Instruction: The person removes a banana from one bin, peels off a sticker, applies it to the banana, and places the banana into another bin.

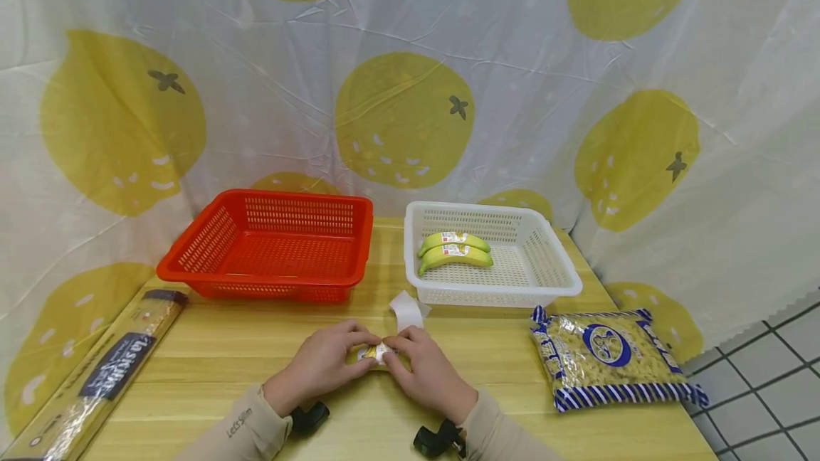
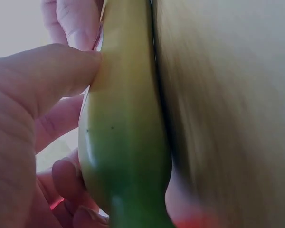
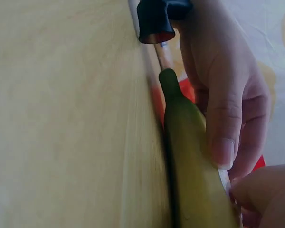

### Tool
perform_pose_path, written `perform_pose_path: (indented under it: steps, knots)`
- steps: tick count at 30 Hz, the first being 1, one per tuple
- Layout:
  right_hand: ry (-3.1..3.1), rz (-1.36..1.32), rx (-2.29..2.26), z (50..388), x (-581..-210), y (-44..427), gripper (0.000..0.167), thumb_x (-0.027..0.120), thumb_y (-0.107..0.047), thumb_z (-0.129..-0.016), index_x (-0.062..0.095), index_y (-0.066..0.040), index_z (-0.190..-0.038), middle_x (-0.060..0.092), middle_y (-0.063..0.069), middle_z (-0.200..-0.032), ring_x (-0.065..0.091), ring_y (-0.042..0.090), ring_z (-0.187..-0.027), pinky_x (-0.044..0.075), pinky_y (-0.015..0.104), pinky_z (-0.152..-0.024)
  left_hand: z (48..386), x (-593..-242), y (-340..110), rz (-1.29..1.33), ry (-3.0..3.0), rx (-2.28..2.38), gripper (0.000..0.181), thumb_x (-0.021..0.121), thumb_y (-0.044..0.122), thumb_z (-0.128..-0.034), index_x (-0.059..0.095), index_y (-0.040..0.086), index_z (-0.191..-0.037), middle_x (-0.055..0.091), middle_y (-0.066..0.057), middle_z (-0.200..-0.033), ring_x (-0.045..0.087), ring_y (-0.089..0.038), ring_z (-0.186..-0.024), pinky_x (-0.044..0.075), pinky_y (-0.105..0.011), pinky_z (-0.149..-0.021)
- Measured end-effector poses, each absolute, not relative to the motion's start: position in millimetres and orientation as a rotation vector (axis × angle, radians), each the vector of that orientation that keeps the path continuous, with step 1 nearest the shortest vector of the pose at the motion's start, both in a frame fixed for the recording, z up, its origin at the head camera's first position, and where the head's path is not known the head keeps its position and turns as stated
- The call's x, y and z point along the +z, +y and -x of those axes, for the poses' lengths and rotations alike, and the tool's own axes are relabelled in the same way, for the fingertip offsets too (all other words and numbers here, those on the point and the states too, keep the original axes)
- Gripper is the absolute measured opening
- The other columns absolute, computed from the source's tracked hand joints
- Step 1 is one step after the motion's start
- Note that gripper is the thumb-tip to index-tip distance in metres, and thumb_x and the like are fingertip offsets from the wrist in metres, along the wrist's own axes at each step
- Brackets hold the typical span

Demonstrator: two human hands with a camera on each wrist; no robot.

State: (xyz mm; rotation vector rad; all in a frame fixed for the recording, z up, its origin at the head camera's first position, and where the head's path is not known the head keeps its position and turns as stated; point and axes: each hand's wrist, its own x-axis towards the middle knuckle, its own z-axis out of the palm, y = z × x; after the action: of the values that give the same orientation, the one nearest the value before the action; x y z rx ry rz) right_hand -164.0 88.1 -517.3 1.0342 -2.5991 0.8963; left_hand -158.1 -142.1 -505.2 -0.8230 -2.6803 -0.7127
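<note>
A yellow-green banana [image 2: 126,104] lies on the wooden table between both hands, mostly covered by them in the head view. On it is a printed label [image 1: 376,353], whose edge shows in the wrist views. My left hand [image 1: 328,361] holds the banana from the left, thumb on the label's side and fingers curled at the far side. From the right, my right hand [image 1: 428,370] grips it, thumb and fingertips at the label close to the left fingertips. Just beyond the hands lies a white paper strip [image 1: 406,310].
Behind the hands stand a red basket [image 1: 269,279] on the left and a white basket [image 1: 487,297] holding two labelled bananas [image 1: 456,253]. A pasta bag [image 1: 608,358] lies right; a long spaghetti pack [image 1: 109,375] lies left. A lemon-print curtain [image 1: 282,112] hangs behind.
</note>
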Motion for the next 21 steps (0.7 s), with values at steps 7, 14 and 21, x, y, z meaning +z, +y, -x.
perform_pose_path:
  steps: [7,14,21]
  knots:
    - [-2.636,-1.123,0.896,165.3,-512.8,96.5,0.034,0.061,-0.016,-0.103,0.068,-0.003,-0.134,0.065,0.005,-0.118,0.062,0.015,-0.104,0.054,0.029,-0.088,155.9,-503.8,-140.1,0.780,-2.720,-0.618,0.029,0.079,0.045,-0.0886,0.078,0.030,-0.113,0.066,0.015,-0.102,0.064,-0.006,-0.080,0.053,-0.029,-0.067]
    - [-2.617,-1.157,0.911,166.3,-512.7,99.7,0.036,0.062,-0.021,-0.104,0.067,-0.008,-0.137,0.066,0.003,-0.119,0.061,0.013,-0.104,0.054,0.029,-0.088,156.0,-502.1,-139.3,0.770,-2.720,-0.622,0.028,0.083,0.042,-0.0846,0.076,0.024,-0.106,0.067,0.013,-0.097,0.066,-0.008,-0.082,0.056,-0.032,-0.072]
    - [-2.619,-1.117,0.888,166.3,-513.6,96.4,0.035,0.068,-0.029,-0.101,0.072,-0.009,-0.129,0.068,0.002,-0.115,0.063,0.013,-0.102,0.054,0.028,-0.088,156.8,-501.4,-141.0,0.783,-2.718,-0.664,0.026,0.084,0.042,-0.0847,0.073,0.023,-0.098,0.068,0.012,-0.093,0.064,-0.006,-0.079,0.055,-0.030,-0.072]
